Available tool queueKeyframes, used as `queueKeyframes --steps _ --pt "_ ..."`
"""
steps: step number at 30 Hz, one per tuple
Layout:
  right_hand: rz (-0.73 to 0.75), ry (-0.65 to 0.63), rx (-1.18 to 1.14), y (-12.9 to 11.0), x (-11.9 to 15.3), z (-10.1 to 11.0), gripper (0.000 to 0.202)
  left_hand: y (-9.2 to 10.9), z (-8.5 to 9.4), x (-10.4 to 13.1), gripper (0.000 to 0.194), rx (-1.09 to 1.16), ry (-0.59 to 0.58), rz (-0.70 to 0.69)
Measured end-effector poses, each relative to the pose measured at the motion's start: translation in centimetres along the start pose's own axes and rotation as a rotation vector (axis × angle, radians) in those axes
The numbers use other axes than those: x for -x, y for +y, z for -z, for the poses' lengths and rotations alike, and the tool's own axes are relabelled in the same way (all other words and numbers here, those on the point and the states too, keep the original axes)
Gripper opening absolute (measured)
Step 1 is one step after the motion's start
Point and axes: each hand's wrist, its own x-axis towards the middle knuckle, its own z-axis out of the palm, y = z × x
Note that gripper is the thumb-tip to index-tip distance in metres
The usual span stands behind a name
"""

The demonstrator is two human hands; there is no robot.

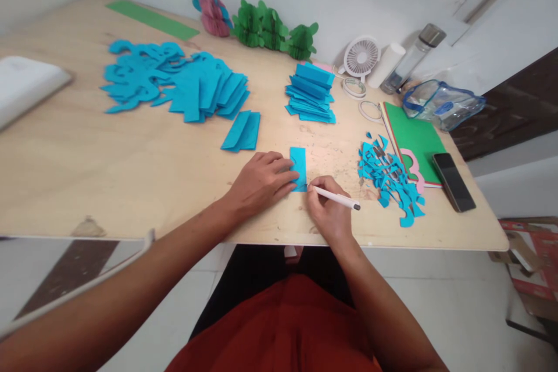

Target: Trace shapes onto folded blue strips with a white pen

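A small folded piece of blue paper lies upright on the table near its front edge. My left hand rests flat on its left side, fingers stretched out and pressing it down. In my right hand is a white pen, its tip at the paper's lower right edge. Just beyond my left hand sit folded blue pieces. Farther back is a stack of folded blue paper, and to its left spreads a large pile of cut blue shapes.
Blue paper scraps lie to the right, beside a green notebook and a phone. Along the wall stand green paper figures, a small fan and a bottle. Tape rolls lie before the fan.
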Motion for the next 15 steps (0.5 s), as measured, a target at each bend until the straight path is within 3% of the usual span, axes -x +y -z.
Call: queueKeyframes --steps 15 --pt "0.019 0.008 0.029 0.17 -0.05 -0.13 0.008 -0.02 -0.03 0.02 0.023 -0.012 0.007 -0.006"
